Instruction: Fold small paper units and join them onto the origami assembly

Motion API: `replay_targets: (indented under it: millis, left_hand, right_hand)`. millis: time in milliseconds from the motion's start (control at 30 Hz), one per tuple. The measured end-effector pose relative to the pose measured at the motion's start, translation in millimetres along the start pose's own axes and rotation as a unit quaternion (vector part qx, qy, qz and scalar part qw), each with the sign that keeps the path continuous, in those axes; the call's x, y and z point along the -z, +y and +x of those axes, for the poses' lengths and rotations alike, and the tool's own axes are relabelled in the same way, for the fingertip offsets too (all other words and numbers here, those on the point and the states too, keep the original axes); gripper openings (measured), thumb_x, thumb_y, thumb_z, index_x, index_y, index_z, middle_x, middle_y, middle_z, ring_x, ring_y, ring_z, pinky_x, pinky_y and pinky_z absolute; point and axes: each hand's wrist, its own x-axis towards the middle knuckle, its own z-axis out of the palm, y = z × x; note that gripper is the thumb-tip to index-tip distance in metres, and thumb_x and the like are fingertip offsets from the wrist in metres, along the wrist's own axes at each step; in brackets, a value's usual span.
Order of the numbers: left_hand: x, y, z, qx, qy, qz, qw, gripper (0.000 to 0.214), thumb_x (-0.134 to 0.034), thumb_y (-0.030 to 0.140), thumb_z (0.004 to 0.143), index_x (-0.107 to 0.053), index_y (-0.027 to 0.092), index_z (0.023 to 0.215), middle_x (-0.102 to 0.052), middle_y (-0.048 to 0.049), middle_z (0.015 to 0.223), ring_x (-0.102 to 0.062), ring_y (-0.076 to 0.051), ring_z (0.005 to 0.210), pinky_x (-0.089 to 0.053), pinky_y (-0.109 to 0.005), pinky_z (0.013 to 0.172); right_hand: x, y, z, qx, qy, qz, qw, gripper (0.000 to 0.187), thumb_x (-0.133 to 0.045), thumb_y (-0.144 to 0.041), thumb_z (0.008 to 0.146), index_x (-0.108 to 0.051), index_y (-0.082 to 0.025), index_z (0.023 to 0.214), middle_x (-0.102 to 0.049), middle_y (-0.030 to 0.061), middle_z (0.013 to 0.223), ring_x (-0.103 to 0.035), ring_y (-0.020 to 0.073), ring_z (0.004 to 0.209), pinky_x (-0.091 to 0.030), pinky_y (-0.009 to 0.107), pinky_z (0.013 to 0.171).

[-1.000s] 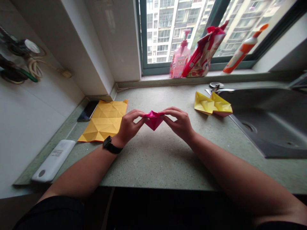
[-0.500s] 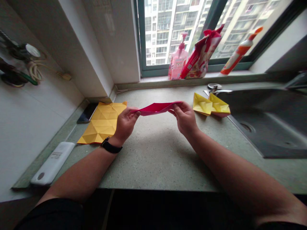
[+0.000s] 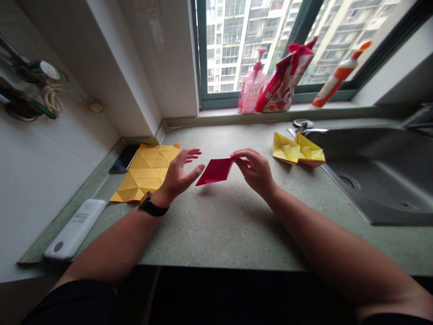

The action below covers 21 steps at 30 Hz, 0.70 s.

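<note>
Fingers [image 3: 241, 156] of my right hand [image 3: 256, 171] pinch the far right corner of a crimson origami sheet [image 3: 214, 171], held above the speckled stone counter [image 3: 223, 234] between both hands. My left hand [image 3: 177, 178] stands open, holding nothing, its thumb just beside the sheet. Risk: with one pinch bearing everything, the sheet could swing or slip free, toward the yellow folded boats [image 3: 297, 149] and steel sink [image 3: 372, 189] at right.

From here, the right hand [image 3: 255, 171] hides one corner of the red paper [image 3: 214, 171]; I find the dark objects [image 3: 20, 107] at upper left too blurred to name.
</note>
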Motion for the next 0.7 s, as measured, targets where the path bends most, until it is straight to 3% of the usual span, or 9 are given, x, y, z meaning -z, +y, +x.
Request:
replay_targets:
  millis: [133, 333, 433, 533, 700]
  left_hand:
    - [-5.3, 2.4, -1.4, 0.039, -0.094, 0.031, 0.994, 0.055, -0.081, 0.042, 0.09, -0.067, 0.02, 0.138, -0.076, -0.0146, 0.134, -0.077, -0.026, 0.111, -0.064, -0.04, 0.093]
    - [-8.7, 8.1, -2.4, 0.115, -0.195, 0.028, 0.974, 0.022, -0.066, 0.024, 0.089, -0.08, 0.019, 0.106, -0.083, -0.0041, 0.099, -0.076, -0.019, 0.088, -0.059, -0.029, 0.078]
    - [-7.6, 10.5, -1.3, 0.138, -0.197, 0.041, 0.97, 0.02, -0.064, 0.023, 0.087, -0.08, 0.018, 0.097, -0.08, -0.0025, 0.089, -0.072, -0.018, 0.08, -0.053, -0.027, 0.071]
    - [-7.6, 10.9, -0.7, 0.146, -0.185, 0.036, 0.971, 0.017, -0.064, 0.026, 0.087, -0.078, 0.017, 0.092, -0.078, -0.003, 0.087, -0.07, -0.018, 0.08, -0.051, -0.026, 0.069]
    - [-9.7, 7.7, -0.8, 0.171, -0.171, -0.01, 0.97, 0.021, -0.07, 0.037, 0.089, -0.074, 0.017, 0.091, -0.075, -0.0033, 0.086, -0.067, -0.017, 0.077, -0.049, -0.026, 0.068]
  right_hand:
    - [-7.4, -10.8, -5.6, 0.023, -0.058, 0.001, 0.998, 0.013, -0.068, -0.035, 0.104, -0.079, -0.028, 0.103, -0.077, 0.0055, 0.105, -0.073, 0.0215, 0.1, -0.065, 0.036, 0.077]
    - [-13.2, -19.1, -10.3, 0.028, -0.115, 0.047, 0.992, 0.01, -0.07, -0.034, 0.104, -0.078, -0.028, 0.105, -0.076, 0.0055, 0.109, -0.074, 0.0207, 0.103, -0.067, 0.036, 0.082]
    - [-13.6, -17.1, -11.9, 0.012, -0.122, 0.066, 0.99, 0.012, -0.069, -0.033, 0.104, -0.077, -0.029, 0.111, -0.075, 0.0067, 0.114, -0.073, 0.0224, 0.109, -0.068, 0.039, 0.087]
    - [-13.5, -9.8, -13.2, -0.021, -0.138, 0.082, 0.987, 0.026, -0.066, -0.027, 0.102, -0.072, -0.03, 0.127, -0.072, 0.0083, 0.127, -0.071, 0.0241, 0.121, -0.067, 0.043, 0.097]
    - [-13.2, 7.1, -14.0, -0.107, -0.246, 0.082, 0.96, 0.055, -0.069, -0.023, 0.095, -0.058, -0.03, 0.148, -0.071, 0.0098, 0.134, -0.073, 0.0247, 0.117, -0.068, 0.043, 0.093]
